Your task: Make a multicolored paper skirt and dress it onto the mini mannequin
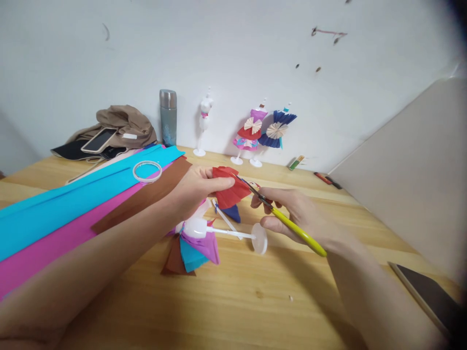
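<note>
Pinching the red pleated paper [229,192] between thumb and fingertips, your left hand [199,187] holds it up just above the middle of the frame, clear of the wooden table [237,301]. Your right hand [295,211] comes in from the lower right, fingers curled tight around the yellow-handled scissors [292,226], and the dark blades point up and left, their tips right at the edge of that red fan. Whether the blades are parted or closed I can't tell from here. Below your hands, a white doll mannequin [199,228] lies on its side in the centre of the frame, wearing a skirt of purple, cyan and brown paper, its round base [260,238] pointing right. A small dark blue paper piece [231,212] sits just under the red one. Sweeping in from the left edge are long paper strips, cyan [73,199], pink [44,248] and brown [146,197], side by side, with a tape ring [147,171] resting on the cyan. Along the wall at the top stand a grey flask [168,116], a bare white mannequin [204,121] and two dressed mannequins [262,130]. At upper left, a phone [99,139] lies on a brown cloth [124,124].
</note>
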The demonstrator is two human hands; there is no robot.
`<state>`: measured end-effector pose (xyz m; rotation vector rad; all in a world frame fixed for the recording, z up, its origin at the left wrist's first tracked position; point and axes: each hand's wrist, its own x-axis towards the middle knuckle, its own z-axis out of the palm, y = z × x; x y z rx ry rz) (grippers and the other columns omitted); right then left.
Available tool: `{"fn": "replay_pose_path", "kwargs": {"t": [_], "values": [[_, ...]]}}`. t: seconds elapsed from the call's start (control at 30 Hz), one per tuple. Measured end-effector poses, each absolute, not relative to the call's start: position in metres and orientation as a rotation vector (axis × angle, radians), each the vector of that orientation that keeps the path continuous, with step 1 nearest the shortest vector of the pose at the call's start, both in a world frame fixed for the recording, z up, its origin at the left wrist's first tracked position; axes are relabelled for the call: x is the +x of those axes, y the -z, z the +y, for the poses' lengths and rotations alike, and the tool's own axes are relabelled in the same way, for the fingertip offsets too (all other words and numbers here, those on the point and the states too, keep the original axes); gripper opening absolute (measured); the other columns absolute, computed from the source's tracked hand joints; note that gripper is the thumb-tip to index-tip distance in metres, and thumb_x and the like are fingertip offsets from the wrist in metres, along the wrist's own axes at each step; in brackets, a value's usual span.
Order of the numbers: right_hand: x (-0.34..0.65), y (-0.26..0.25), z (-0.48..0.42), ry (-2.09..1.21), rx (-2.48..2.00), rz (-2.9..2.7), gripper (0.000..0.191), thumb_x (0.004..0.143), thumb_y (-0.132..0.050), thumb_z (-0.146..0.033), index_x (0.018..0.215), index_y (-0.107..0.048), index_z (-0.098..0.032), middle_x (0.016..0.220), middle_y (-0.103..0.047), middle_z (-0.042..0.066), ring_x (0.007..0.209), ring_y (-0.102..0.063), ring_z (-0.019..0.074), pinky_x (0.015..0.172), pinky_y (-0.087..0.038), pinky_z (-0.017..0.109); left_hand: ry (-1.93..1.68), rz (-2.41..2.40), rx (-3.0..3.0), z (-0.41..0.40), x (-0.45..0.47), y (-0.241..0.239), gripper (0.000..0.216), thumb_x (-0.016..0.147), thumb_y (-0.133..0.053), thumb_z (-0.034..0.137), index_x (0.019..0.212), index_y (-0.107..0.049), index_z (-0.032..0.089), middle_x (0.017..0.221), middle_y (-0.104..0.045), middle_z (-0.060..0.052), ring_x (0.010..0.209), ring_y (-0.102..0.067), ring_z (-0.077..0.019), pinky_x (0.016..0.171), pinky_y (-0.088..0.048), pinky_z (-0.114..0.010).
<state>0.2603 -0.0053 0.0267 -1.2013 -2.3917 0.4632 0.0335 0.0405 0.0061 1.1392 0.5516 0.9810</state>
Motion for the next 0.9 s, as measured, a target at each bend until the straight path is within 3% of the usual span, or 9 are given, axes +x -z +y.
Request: {"fn": "replay_pose_path", "kwargs": {"t": [0.2,0.4,0.9], "values": [[0.256,-0.028,-0.008,-0.421,-1.178,-2.422,0.058,0.088,-0.047,-0.074,0.092,-0.061,-0.017,0.075,-0.058,0.003,0.061,-0.046,0.0146,0.057,-0.036,0.028,-0.838,0.548,1.169,0.036,0.036,-0.004,0.017,0.066,-0.079,0.026,0.075,-0.078,0.012,0.074,-0.074,-0.007,0.069,-0.066,-0.0161,0.074,-0.051,-0.031],[0.252,-0.031,-0.01,-0.445,-1.142,-2.439,0.057,0.088,-0.046,-0.074,0.082,-0.057,-0.018,0.073,-0.056,0.002,0.061,-0.044,0.015,0.057,-0.034,0.029,-0.708,0.58,1.15,0.029,0.04,-0.009,0.013,0.066,-0.078,0.024,0.072,-0.077,0.012,0.061,-0.068,-0.003,0.057,-0.058,-0.0106,0.063,-0.047,-0.025],[0.245,-0.028,-0.014,-0.503,-1.205,-2.423,0.062,0.085,-0.041,-0.08,0.075,-0.053,-0.02,0.064,-0.051,0.002,0.058,-0.039,0.0152,0.054,-0.031,0.031,-0.665,0.5,1.074,0.028,0.044,-0.005,0.011,0.061,-0.08,0.023,0.064,-0.073,0.015,0.056,-0.064,-0.002,0.061,-0.062,-0.0147,0.062,-0.05,-0.027]]}}
